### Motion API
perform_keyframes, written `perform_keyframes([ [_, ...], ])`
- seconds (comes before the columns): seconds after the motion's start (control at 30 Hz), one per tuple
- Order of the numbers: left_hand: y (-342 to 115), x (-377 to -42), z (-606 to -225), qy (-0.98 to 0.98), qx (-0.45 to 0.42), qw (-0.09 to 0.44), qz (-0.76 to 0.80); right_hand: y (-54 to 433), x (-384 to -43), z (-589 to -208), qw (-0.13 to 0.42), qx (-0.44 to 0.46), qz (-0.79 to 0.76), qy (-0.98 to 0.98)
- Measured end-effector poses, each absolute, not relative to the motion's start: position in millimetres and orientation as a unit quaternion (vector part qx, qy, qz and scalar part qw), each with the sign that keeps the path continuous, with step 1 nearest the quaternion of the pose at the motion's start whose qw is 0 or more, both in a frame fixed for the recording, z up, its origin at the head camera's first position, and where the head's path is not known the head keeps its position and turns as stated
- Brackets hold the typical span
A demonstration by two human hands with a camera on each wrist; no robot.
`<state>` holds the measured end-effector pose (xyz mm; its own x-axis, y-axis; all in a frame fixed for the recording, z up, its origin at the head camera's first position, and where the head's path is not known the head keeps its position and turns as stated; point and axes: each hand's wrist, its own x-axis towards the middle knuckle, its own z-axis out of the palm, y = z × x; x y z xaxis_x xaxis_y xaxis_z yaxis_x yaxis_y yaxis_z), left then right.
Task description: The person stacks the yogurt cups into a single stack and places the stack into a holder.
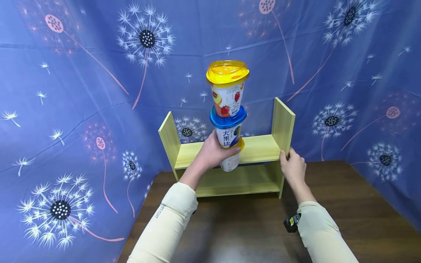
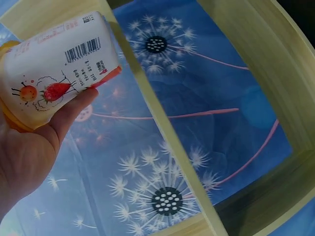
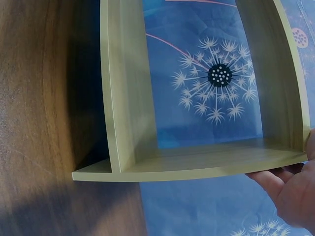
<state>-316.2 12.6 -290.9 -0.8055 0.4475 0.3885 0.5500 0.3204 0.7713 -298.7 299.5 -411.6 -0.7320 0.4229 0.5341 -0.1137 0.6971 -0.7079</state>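
My left hand (image 1: 213, 152) grips a stack of three lidded fruit cups in front of the small wooden shelf (image 1: 256, 148). On top is a white fruit cup (image 1: 227, 98) with a yellow lid. Below it comes a blue-lidded cup (image 1: 226, 137), then a lower white cup (image 1: 231, 163) with a yellow rim, partly hidden by my thumb. In the left wrist view, a cup's printed side (image 2: 59, 61) with a barcode shows above the thumb. Low on the shelf's right side panel, my right hand (image 1: 294, 168) holds its outer edge, fingers partly behind it.
The two-tier shelf stands at the back of a dark brown wooden table (image 1: 250, 226). A blue curtain (image 1: 98, 73) with dandelion prints hangs behind and to both sides. A small black device (image 1: 292, 223) sits at my right wrist.
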Motion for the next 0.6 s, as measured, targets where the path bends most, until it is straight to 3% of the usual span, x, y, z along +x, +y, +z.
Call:
perform_keyframes([
  [0.6,13.0,-341.4,-295.0,-0.812,-0.302,0.006,-0.500,297.1,-295.6,-412.2,0.364,-0.092,0.374,-0.848],
])
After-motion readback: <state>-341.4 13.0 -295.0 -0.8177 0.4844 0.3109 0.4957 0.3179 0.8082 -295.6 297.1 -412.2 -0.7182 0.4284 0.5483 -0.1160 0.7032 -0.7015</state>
